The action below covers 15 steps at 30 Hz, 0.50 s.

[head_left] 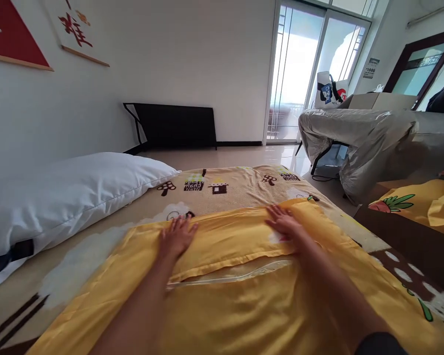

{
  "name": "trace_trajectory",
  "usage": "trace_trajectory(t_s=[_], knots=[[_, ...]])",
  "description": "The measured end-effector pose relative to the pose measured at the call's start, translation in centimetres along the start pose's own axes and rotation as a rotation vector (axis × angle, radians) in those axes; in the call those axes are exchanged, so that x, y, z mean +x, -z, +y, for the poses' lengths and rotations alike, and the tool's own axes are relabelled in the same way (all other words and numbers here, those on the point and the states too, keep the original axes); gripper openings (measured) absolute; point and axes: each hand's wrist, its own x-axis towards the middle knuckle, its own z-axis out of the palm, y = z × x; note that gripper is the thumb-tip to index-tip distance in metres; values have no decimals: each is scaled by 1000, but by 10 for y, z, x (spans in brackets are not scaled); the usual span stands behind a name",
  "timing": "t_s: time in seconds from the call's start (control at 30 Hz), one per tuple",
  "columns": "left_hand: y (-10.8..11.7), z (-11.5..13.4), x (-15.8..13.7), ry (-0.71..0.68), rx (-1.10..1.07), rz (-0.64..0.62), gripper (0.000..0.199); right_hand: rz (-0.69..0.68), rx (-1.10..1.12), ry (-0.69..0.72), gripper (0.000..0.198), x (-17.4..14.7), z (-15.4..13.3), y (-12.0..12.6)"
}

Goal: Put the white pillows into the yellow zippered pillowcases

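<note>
Yellow cover [237,315]: on patterned blanket [244,182], beneath left hand [176,236] and right hand [284,223] | I have both apart, palms down, fingers spread, nothing gripped | Risk, my judgement: uneven pressure could ruck the loose flap [229,246] | Writing: red character on wall scroll [76,29] beyond left hand, reading unconfirmed; notice [371,68] beyond right hand illegible

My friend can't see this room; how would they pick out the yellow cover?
Find the patterned blanket. On it, the yellow cover lies under the left hand and right hand. Unlike the yellow cloth at far right, it's spread out, crossed by a white strip.
</note>
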Motion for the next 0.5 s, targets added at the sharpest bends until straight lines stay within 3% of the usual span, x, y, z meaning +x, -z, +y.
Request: trace_trajectory(t_s=[0.1, 0.2, 0.3, 0.37, 0.47, 0.5], knots=[[9, -51, 13, 82, 28, 35, 72, 53, -85, -208, 67, -11, 85, 16], [15, -85, 15, 101, 42, 83, 72, 130, -136, -443, 66, -23, 141, 22], [23, -92, 11, 79, 23, 140, 70, 223, -117, -533, 63, -29, 163, 23], [30, -89, 8, 105, -9, 246, 69, 297, -106, -531, 60, -31, 166, 24], [41, -94, 3, 325, 5, 409, 67, 356, -98, -574, 52, -29, 168, 29], [44, -100, 2, 424, 11, 387, 68, 350, -92, -596, 51, -27, 168, 31]])
